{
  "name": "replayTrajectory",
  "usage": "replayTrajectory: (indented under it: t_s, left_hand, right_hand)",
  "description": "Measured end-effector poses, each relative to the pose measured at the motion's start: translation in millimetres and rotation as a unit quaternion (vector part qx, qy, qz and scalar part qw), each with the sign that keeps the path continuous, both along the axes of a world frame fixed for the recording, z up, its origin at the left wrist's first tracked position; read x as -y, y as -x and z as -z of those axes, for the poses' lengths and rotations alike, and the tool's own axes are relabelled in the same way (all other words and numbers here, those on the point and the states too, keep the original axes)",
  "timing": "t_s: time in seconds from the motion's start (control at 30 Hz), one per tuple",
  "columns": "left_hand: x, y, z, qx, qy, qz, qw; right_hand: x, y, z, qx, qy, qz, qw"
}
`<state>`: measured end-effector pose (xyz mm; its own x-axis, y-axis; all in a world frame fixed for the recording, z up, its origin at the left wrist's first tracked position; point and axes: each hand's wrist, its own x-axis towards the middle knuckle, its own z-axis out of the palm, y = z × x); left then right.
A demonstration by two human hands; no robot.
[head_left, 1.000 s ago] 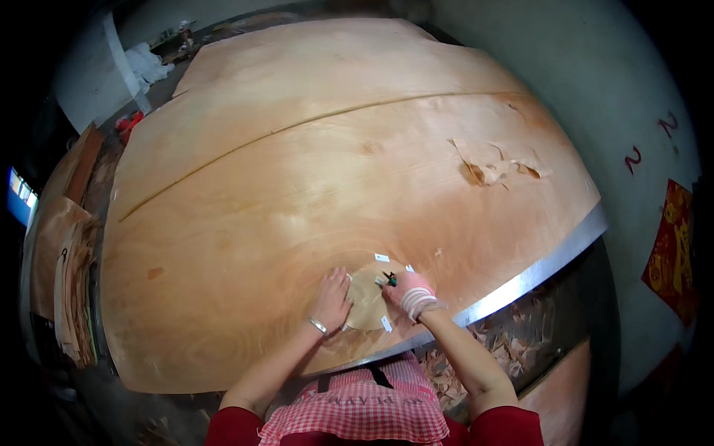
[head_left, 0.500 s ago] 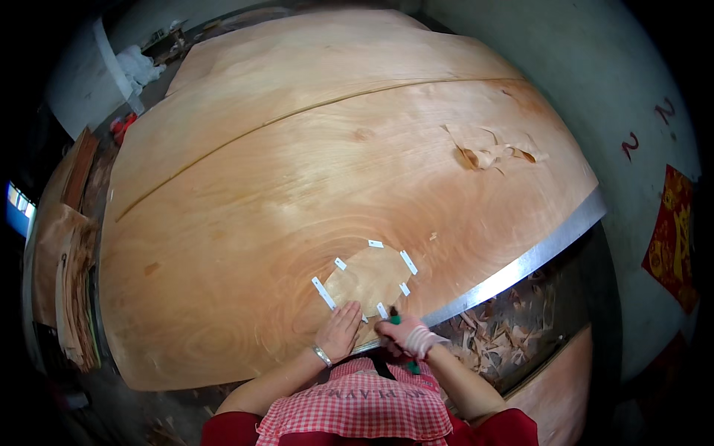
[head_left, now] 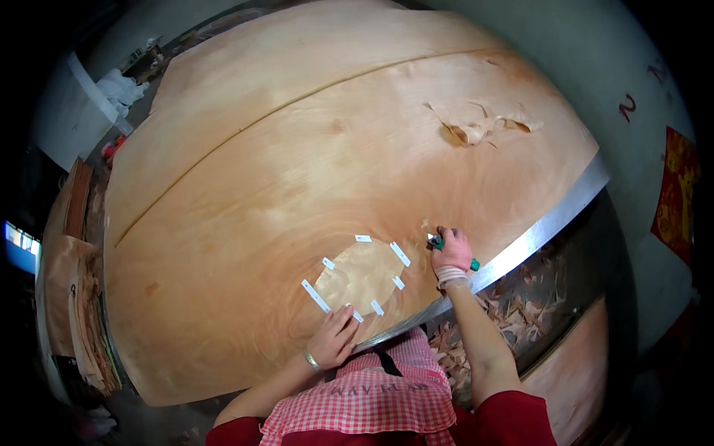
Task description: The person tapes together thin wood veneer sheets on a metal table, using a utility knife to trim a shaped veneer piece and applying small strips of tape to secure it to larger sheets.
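A large wood veneer sheet (head_left: pixel 245 193) lies before me, with an oval patch of veneer (head_left: pixel 361 276) near its front edge. Short white tape strips (head_left: pixel 316 296) sit around the patch's outline. My left hand (head_left: pixel 335 338) rests on the sheet with its fingers stretched out, the tips by a strip at the patch's near edge. To the right of the patch, my right hand (head_left: pixel 451 254), partly covered by a pale pink glove, is closed round a green-handled utility knife (head_left: pixel 474 264). The knife's tip end points left, close to the sheet; whether it touches is unclear.
A metal strip (head_left: pixel 532 241) runs along the sheet's right front edge. Curled veneer scraps (head_left: pixel 476 134) lie farther back, and shavings (head_left: pixel 517 316) cover the area below the edge. Stacked veneer (head_left: pixel 89 320) stands at the left. A long seam (head_left: pixel 245 128) crosses the sheet.
My right hand has moved right and away from me with the knife, from the front edge onto the sheet beside the patch. My left hand has slid slightly nearer; the view has shifted a little.
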<state>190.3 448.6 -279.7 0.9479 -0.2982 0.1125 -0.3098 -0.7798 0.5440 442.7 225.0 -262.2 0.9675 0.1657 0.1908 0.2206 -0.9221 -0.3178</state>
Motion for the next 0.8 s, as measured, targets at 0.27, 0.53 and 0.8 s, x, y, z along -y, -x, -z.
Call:
replayTrajectory:
  t_s: [0.27, 0.53, 0.8]
  left_hand:
    - [25.9, -5.8, -13.6, 0.006, -0.092, -0.047, 0.995]
    - [43.0, -31.1, -14.2, 0.096, -0.035, -0.032, 0.994]
    - [58.4, -38.5, -8.6, 0.114, -0.063, -0.053, 0.99]
  right_hand:
    - [2.4, -2.0, 0.0, 0.009, -0.021, 0.0, 1.0]
    - [1.9, -4.7, 1.7, 0.025, -0.016, -0.003, 1.0]
    - [3.0, -4.0, -2.2, -0.001, -0.027, -0.008, 1.0]
